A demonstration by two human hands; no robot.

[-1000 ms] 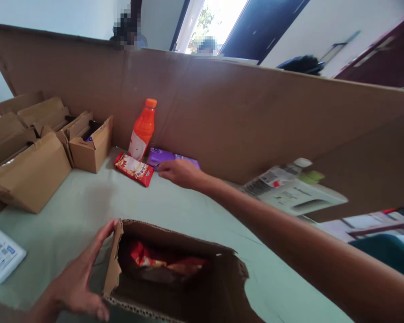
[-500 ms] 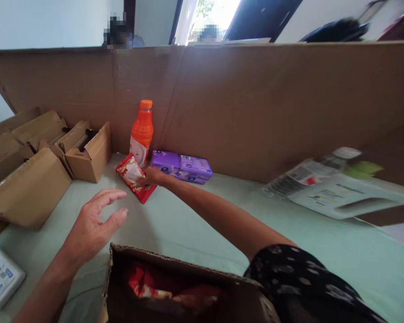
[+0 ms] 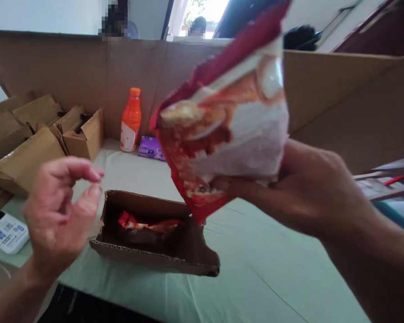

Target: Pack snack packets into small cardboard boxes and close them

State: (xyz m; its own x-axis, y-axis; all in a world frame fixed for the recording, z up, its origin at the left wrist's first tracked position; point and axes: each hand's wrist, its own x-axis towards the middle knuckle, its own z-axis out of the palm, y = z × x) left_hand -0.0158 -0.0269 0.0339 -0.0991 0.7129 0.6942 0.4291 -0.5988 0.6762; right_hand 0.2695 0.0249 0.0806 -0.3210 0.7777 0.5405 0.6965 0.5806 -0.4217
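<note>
My right hand grips a red and white food packet, raised high and close to the camera, its thumb across the front. Slightly blurred, the packet hangs tilted above the right end of an open cardboard box. Inside that box lies another red packet, partly in shadow. My left hand is in the air left of the box, fingers curled and a small gap between thumb and forefinger. It holds nothing.
An orange bottle and a purple pack, partly hidden, stand by the cardboard wall. Several cardboard boxes crowd the left side. A white labelled device lies front left. Beyond the wall are people's heads.
My right hand has lifted the red packet from beside the orange bottle and brought it up toward me. My left hand's fingers have curled inward. The view has shifted, showing more of the open box.
</note>
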